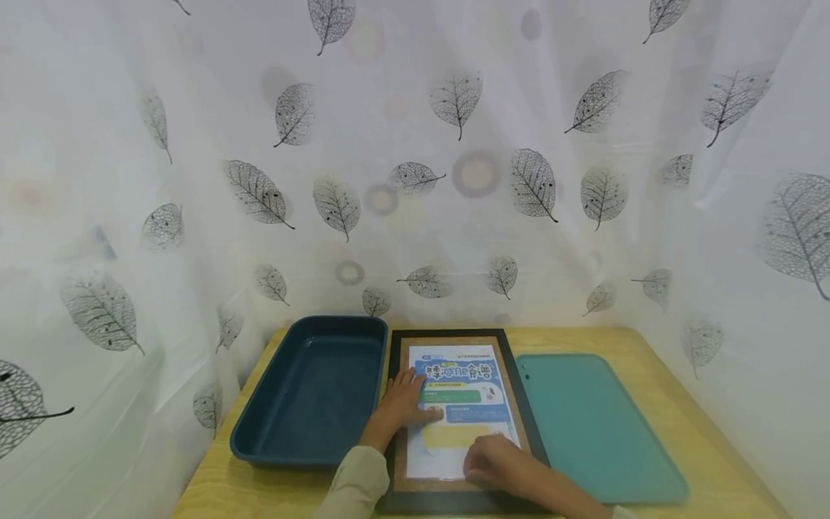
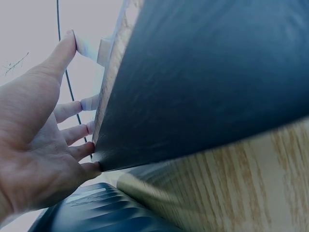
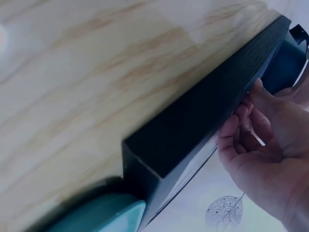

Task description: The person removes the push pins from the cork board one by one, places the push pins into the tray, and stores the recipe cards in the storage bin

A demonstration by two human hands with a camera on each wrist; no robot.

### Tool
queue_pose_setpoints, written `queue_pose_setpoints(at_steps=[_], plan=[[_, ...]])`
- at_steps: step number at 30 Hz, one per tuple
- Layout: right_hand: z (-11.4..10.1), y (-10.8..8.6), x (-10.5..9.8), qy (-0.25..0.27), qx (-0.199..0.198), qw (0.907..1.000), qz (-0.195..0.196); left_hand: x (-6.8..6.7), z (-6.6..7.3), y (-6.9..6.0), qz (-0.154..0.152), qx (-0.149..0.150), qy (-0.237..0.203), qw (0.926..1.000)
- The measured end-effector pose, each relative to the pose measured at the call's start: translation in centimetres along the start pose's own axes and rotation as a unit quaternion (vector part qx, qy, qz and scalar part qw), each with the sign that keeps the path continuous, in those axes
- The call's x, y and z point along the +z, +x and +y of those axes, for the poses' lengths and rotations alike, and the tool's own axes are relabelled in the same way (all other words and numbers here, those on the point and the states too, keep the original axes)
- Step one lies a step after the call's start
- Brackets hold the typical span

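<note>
A printed sheet (image 1: 463, 461) with blue, green and yellow blocks lies on a cork board (image 1: 519, 393) in a black frame. My left hand (image 1: 403, 404) rests on the sheet's left side, fingers spread and thumb out to the right. In the left wrist view the left hand (image 2: 43, 130) has its fingertips against the board's surface, beside the dark frame side (image 2: 193, 87). At the sheet's lower right is my right hand (image 1: 502, 465), fingers curled. The right wrist view has the right hand (image 3: 265, 140) close over the frame (image 3: 193, 111); whether anything is between its fingertips is hidden.
A deep dark blue tray (image 1: 311, 393) stands left of the board. On the right lies a flat teal board (image 1: 603, 432), close to the frame. All rest on a wooden table (image 1: 733, 483), with a leaf-patterned curtain (image 1: 415, 231) behind and at both sides.
</note>
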State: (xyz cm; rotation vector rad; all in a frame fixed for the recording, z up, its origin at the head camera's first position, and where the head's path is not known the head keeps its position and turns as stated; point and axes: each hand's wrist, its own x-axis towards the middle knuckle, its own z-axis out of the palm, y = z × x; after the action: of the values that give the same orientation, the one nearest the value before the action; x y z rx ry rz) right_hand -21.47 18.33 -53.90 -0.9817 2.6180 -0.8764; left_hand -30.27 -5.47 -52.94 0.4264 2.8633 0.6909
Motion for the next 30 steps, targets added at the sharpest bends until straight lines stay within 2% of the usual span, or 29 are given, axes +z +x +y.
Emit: queue_pose_setpoints(at_steps=[7, 12, 19, 24, 30], plan=[[0.55, -0.09, 0.28, 0.017, -0.004, 0.9998, 0.003, 0.46, -0.37, 0.09, -0.002, 0.0, 0.003, 1.0], [0.85, 0.04, 0.35, 0.027, 0.007, 0.9996, -0.001, 0.22, -0.22, -0.05, -0.002, -0.001, -0.005, 1.0], [0.93, 0.33, -0.33, 0.027, -0.01, 0.9995, -0.012, -0.17, -0.01, 0.02, 0.0, 0.002, -0.007, 1.0], [0.66, 0.32, -0.61, 0.063, 0.012, 0.9975, -0.028, -0.01, -0.09, -0.04, 0.001, 0.004, -0.002, 1.0], [0.61, 0.24, -0.58, 0.052, -0.004, 0.9984, -0.023, 0.14, -0.15, -0.04, 0.003, 0.003, -0.003, 1.0]])
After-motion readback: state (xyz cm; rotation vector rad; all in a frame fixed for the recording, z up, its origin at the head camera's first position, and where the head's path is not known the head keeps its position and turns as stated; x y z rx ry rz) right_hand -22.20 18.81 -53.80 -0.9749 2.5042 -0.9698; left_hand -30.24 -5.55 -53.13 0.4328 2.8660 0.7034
